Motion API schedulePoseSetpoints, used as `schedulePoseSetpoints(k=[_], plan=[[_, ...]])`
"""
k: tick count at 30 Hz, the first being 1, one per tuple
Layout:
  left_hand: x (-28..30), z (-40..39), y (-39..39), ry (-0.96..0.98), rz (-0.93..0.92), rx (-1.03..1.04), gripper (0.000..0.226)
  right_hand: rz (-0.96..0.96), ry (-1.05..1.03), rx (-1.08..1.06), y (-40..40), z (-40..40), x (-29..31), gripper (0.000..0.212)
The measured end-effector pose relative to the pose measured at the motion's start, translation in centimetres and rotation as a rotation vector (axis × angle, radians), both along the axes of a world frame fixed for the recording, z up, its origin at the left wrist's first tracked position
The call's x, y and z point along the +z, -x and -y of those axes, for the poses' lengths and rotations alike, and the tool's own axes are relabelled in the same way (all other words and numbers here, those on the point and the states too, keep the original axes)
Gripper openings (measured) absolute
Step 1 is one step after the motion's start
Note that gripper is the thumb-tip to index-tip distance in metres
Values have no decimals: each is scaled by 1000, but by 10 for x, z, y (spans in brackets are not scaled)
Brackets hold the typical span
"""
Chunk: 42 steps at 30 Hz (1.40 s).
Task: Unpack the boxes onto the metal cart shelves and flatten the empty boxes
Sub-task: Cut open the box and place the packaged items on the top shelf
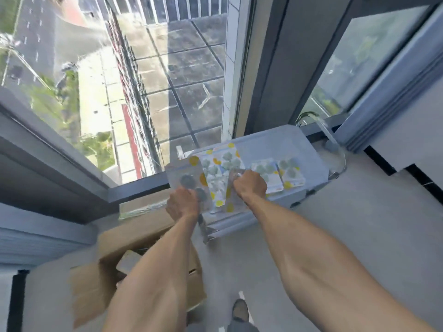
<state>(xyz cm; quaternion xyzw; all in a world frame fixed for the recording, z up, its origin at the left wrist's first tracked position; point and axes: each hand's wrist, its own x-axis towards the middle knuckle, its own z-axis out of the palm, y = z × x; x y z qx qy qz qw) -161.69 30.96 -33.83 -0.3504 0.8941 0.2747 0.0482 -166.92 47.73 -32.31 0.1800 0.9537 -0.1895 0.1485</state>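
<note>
From the head camera, both bare arms reach forward and down toward a metal cart (271, 142) that stands against the window frame (143, 188). The left hand (182, 204) has its fingers curled round the near edge of a flat clear packet (184, 178) with dark round shapes inside, held over the cart's left end. The right hand (250, 184) is closed in a fist on another packet (230, 197) with yellow dots, which lies tilted at the front of the top shelf. The picture is blurred, so how the fingers lie on it cannot be made out.

More packets printed with grey-green and yellow circles lie flat on the top shelf: a larger one (221, 161) between the two hands and two smaller ones (279, 174) just beside the right hand, side by side. The far part of the shelf is bare pale metal.

An open cardboard box (134, 238) sits on the floor (347, 224) below the left forearm, close to the cart's left side, its flaps spread. A shoe (240, 309) shows at the bottom edge. A curved clear pipe (335, 144) runs beside the cart's right end.
</note>
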Motion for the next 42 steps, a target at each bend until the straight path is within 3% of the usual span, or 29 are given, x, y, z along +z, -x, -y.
schedulePoseSetpoints(k=[7,20,34,42], plan=[[-10,-60,69,-39,83,-132,28,-51,-37,-5,73,-54,-2,40],[-96,-57,234,-12,247,-194,16,61,-59,185,238,-15,-97,37],[-205,-31,304,21,459,-163,19,251,-98,334,326,15,-214,29],[-220,-30,311,33,508,-143,4,292,-131,412,327,28,-239,28]])
